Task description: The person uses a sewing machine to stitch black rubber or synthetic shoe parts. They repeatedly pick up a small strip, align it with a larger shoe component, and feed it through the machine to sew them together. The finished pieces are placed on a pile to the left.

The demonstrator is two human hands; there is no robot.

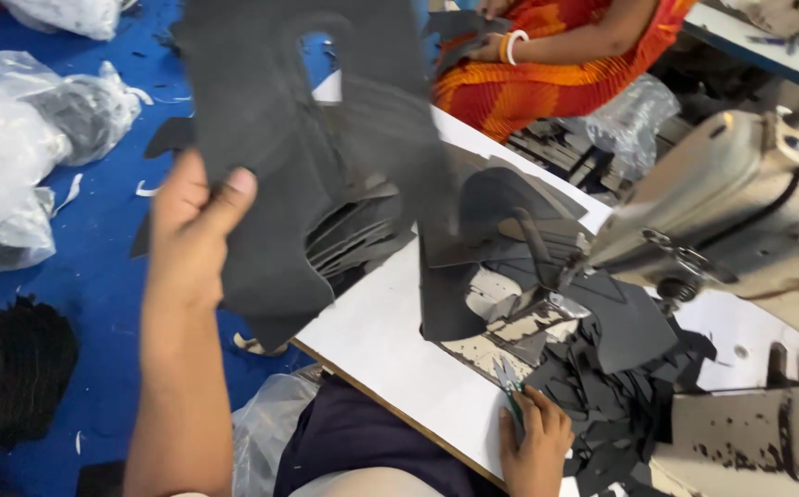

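Packages only: clear plastic bags [22, 138] of dark pieces on the blue floor [105, 276], left edge. Another at top left corner [68, 14]. One crumpled clear bag [625, 115] past the table's far edge.

1. Sewing machine [740, 221]: one, cream-coloured, at 3 o'clock.
2. Own hands: two. Left hand [192, 230] at 9 o'clock, pinching one large dark cut fabric piece [298, 138]; right hand [536, 442] at 5 o'clock, closed on one pair of small snips [508, 382].
3. Stack of dark cut pieces [358, 235]: one, at centre; piece count unreadable.
4. Heap of dark offcuts [616, 387]: one, at 4 o'clock; not countable.
5. Clear plastic bags [40, 129]: at least three, 9 to 11 o'clock.
6. Other people: one, in orange garment [547, 64], at 1 o'clock, with white bangles [513, 46].
7. White table [399, 340]: one.
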